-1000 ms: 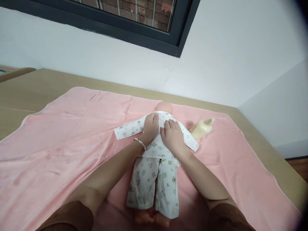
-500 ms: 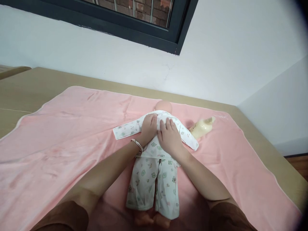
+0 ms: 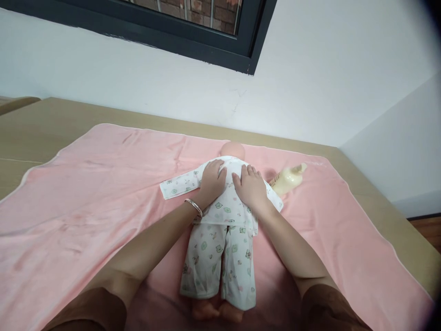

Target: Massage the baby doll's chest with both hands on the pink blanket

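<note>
A baby doll [image 3: 233, 150] lies stretched out on a pink blanket [image 3: 113, 193], its head away from me and its feet toward me. It wears a white printed pajama top [image 3: 223, 207] and matching pants [image 3: 203, 266]. My left hand [image 3: 212, 181] rests flat on the left side of the top, near the shoulder, fingers extended. On the right side of the top lies my right hand [image 3: 253, 186], palm down with its fingers stretched out. The doll's face cannot be seen.
A cream-colored pump bottle [image 3: 290, 179] lies on its side on the blanket, by the doll's right-hand sleeve. The wooden table [image 3: 69, 115] meets a white wall [image 3: 193, 92] at the back, under a dark window frame [image 3: 220, 50].
My right hand has slid to the right across the top, so the gap between my hands is wider. My left hand has stayed nearly in place on the left side.
</note>
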